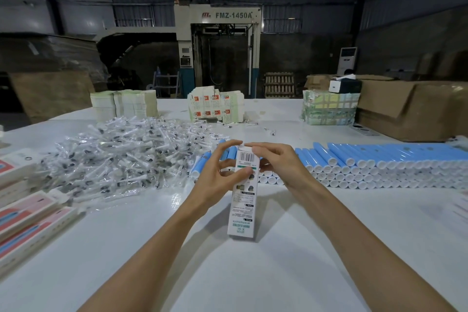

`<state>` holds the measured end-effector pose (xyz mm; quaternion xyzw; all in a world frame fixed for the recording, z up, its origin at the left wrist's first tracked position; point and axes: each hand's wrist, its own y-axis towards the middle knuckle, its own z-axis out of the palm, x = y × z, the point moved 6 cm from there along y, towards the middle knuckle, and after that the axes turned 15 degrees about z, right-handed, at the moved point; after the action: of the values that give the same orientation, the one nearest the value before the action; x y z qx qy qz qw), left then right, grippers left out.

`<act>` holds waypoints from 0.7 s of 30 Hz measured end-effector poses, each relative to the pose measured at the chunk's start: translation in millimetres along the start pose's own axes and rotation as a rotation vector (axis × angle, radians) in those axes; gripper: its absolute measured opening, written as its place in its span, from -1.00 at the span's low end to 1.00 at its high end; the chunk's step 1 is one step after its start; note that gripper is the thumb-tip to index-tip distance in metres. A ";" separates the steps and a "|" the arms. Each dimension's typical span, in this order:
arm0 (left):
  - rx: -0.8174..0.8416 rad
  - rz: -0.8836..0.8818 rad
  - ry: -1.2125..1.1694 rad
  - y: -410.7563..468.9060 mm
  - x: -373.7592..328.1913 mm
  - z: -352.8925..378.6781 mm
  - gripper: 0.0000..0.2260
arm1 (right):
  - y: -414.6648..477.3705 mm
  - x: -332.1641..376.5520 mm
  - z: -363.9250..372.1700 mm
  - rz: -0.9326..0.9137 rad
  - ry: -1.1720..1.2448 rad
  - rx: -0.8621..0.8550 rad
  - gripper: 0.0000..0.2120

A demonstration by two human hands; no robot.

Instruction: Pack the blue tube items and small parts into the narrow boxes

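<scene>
We've got the narrow box (243, 195) upright, dead centre of the counter (228, 276) — left hand (222, 167) curled round its side, right hand (276, 162) pinching the top flap (242, 145); blue tubes (379, 157) at 2 o'clock, bagged small parts (121, 154) at 10. Shove that flap in crooked and we'd crease it or tip the box.

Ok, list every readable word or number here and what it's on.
"FMZ-1450A": header of the back machine.
"X-S1": narrow box, upside down to the camera.
"SONIC ELECTRIC", probably: same box.
The barcode digits, other box print, flat cartons at the back: too small to read.
</scene>
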<state>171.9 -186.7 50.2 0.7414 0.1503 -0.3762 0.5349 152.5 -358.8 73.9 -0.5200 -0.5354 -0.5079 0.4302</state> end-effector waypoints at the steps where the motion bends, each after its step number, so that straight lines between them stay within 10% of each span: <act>1: 0.000 0.000 0.002 -0.1 -0.5 0.0 -0.50 | 0.5 0.3 -0.6 -0.011 -0.004 0.021 -0.79; 21: -0.009 -0.036 -0.097 -3.9 -2.3 1.4 -0.64 | -3.9 2.9 -6.5 -0.189 -0.257 0.062 -0.80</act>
<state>167.3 -186.1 49.0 0.7172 0.1390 -0.4205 0.5381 148.0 -364.7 77.1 -0.5144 -0.6479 -0.4587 0.3245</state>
